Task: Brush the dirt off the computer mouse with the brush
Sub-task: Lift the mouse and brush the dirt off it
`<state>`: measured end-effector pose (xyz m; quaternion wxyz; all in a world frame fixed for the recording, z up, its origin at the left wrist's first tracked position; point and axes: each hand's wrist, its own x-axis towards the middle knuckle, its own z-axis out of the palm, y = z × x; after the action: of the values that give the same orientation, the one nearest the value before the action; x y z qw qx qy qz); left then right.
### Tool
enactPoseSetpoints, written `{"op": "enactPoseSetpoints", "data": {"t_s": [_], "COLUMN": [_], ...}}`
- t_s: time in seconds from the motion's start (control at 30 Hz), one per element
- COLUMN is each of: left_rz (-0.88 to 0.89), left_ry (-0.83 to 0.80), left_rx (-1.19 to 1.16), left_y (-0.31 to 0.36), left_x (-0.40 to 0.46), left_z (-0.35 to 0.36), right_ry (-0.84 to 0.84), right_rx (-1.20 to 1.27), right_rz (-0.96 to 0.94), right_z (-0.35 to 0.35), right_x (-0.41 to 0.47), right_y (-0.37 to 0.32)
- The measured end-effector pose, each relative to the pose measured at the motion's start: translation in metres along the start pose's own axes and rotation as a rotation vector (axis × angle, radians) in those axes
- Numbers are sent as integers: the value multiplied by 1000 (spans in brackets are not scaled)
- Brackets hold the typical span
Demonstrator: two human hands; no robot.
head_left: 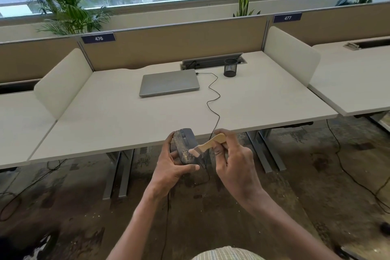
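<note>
The left hand (171,167) grips the dirt-streaked mouse (185,146) just off the desk's (126,124) near edge. The right hand (234,160) pinches the brush (207,143) handle, its head against the mouse's side.

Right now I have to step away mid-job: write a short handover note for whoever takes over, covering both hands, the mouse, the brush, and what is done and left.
Left hand: grips the computer mouse, held off the near edge of the desk, tilted on its side.
Right hand: holds the brush by its wooden handle, bristle end against the mouse's side.
Done: both things picked up, brushing under way.
Left: yellowish dirt shows along the mouse's side; brush it off, then check the other faces, which are hidden here.
Note: the mouse's cable runs to the closed laptop; mind the slack.
</note>
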<state>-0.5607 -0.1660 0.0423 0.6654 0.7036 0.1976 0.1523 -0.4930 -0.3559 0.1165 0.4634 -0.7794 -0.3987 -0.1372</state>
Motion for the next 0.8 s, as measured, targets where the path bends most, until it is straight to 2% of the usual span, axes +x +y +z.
{"op": "enactPoseSetpoints", "data": {"t_s": [0.27,0.5,0.67,0.8], "left_rz": [-29,-32,-31,-38], "left_ry": [45,19,26,44], "left_rx": [-16,-8,-34,-40], "left_y": [-3,-5,-4,-5], "left_x": [-1,3,4,4], "left_z": [-2,-2,-2,-3], "right_ry": [-32,52,-8,-31], "right_rx": [-31,32,22,15], "right_rz": [51,17,-15,30], "right_z": [-2,-5,0,-3], "right_x": [-21,-2,-15,-33], "right_y": [9,6,15,24]}}
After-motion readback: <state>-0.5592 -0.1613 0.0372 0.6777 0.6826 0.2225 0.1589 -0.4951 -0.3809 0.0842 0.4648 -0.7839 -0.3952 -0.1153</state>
